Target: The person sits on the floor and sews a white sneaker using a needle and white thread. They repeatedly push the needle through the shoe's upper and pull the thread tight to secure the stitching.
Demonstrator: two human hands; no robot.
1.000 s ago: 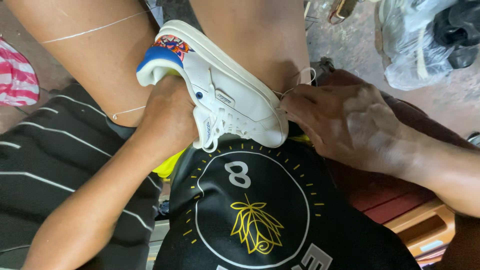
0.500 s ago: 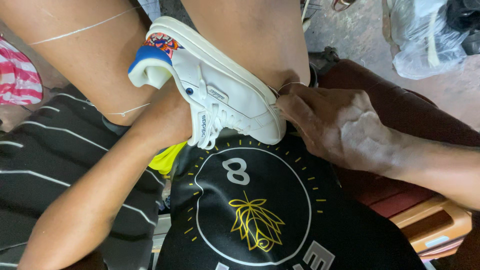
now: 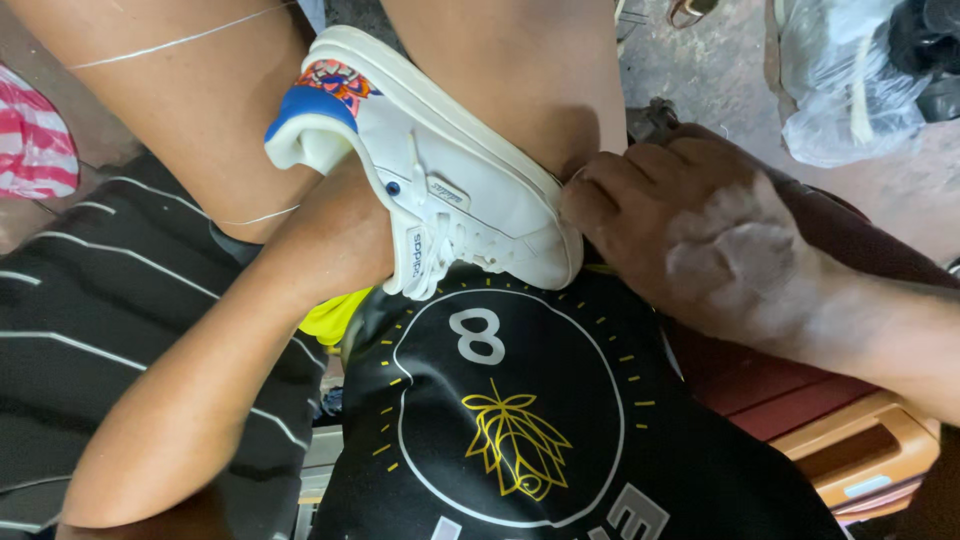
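Note:
A white sneaker with a blue and patterned heel tab lies sole-up between my two bare knees. My left hand reaches into the shoe's opening, fingers hidden inside it. My right hand presses its closed fingertips against the toe edge of the sole; a thin pale thread seems pinched there, though any tool is hidden. A thin white thread runs across my left thigh.
A black shirt with a round yellow print covers my lap. Striped dark cloth lies at left, a red-and-white striped cloth beyond it. A clear plastic bag sits on the concrete floor top right. A reddish-brown seat is under my right arm.
The shoe has shifted slightly down and right between my knees. My right hand has closed in tighter on the toe edge. The left hand stays inside the shoe.

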